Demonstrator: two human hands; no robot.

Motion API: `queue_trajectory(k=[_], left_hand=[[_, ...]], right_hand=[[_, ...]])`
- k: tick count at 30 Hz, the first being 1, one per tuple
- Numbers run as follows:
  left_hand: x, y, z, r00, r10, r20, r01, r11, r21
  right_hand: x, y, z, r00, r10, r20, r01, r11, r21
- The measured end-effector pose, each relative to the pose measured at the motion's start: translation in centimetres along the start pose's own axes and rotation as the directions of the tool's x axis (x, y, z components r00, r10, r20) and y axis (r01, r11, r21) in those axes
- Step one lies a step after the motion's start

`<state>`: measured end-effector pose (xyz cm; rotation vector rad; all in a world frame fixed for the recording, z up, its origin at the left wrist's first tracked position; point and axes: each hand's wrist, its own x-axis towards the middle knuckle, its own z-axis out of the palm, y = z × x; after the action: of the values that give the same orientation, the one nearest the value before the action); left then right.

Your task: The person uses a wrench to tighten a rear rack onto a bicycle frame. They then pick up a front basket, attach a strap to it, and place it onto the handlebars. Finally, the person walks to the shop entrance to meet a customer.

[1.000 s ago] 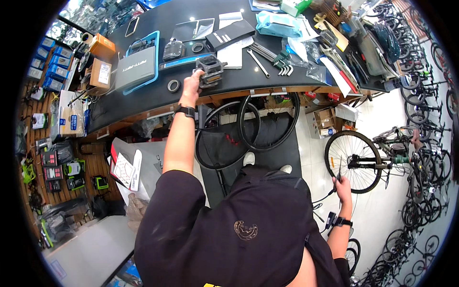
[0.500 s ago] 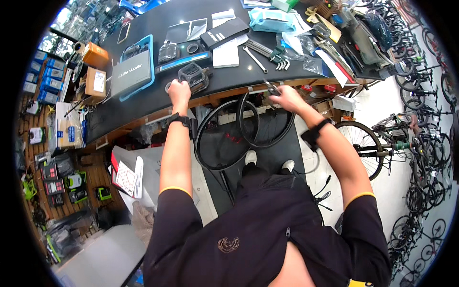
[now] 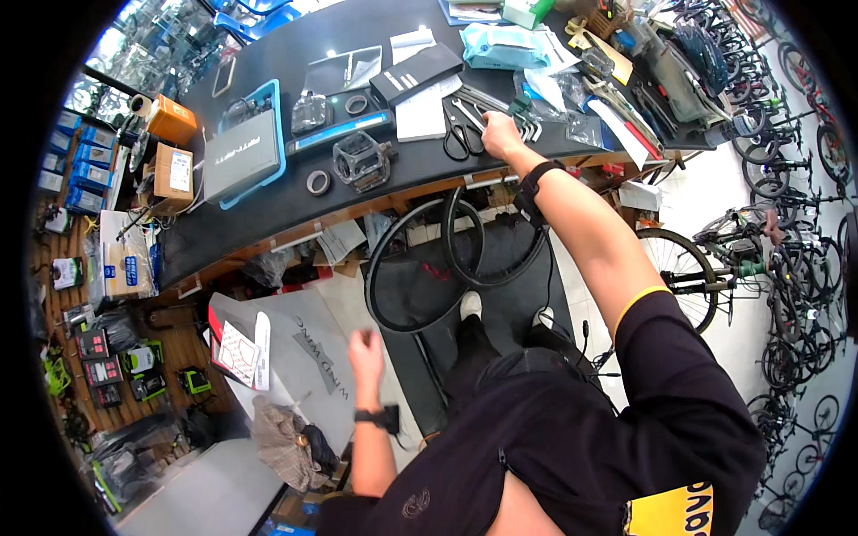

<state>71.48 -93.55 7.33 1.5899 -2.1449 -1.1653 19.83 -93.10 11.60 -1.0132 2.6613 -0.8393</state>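
My right hand (image 3: 502, 136) reaches over the workbench, fingers closed over the near end of a silver open-end wrench (image 3: 465, 113). Just left of those fingers, black-handled scissors (image 3: 457, 141) lie on the bench top. My left hand (image 3: 366, 359) hangs low in front of the bench, loosely curled, with nothing visible in it. A roll of black tape (image 3: 318, 183) rests near the bench's front edge. Beside it sits a clear-and-dark bicycle pedal (image 3: 361, 163); a second pedal (image 3: 312, 113) in clear packaging is behind.
A blue tray (image 3: 284, 143) with a grey box (image 3: 241, 157) stands at the bench's left. Hex keys (image 3: 531, 129) lie right of my right hand, and a wipes pack (image 3: 505, 46) farther back. Bicycle tires (image 3: 380, 308) lean below the bench; a bicycle wheel (image 3: 672, 239) stands at right.
My left hand has let go of the tape roll and dropped down from the bench. My right hand has moved forward onto the bench; the scissors now lie there, beside the wrench.
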Motion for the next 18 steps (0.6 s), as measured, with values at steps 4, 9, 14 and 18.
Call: queue_trajectory(k=[4, 9, 14, 18], left_hand=[[-7.6, -6.8, 2.9, 0.95, -0.208, 0.235, 0.182, 0.975, 0.126], [-9.6, -13.3, 5.5, 0.861, -0.295, 0.414, 0.259, 0.955, 0.142], [-6.2, -10.9, 6.9, 0.713, -0.238, 0.659, 0.099, 0.965, 0.241], [1.1, -11.9, 11.4, 0.533, -0.231, 0.814, -0.164, 0.916, 0.367]], right_hand=[[3.5, 1.4, -0.5, 0.993, -0.037, -0.111, 0.04, 0.999, 0.026], [1.9, 2.2, -5.4, 0.988, 0.113, -0.106, -0.089, 0.973, 0.211], [-12.8, 3.9, -14.6, 0.853, -0.239, 0.465, -0.02, 0.874, 0.485], [-29.7, 6.4, -28.4, 0.834, -0.289, 0.47, 0.052, 0.889, 0.454]])
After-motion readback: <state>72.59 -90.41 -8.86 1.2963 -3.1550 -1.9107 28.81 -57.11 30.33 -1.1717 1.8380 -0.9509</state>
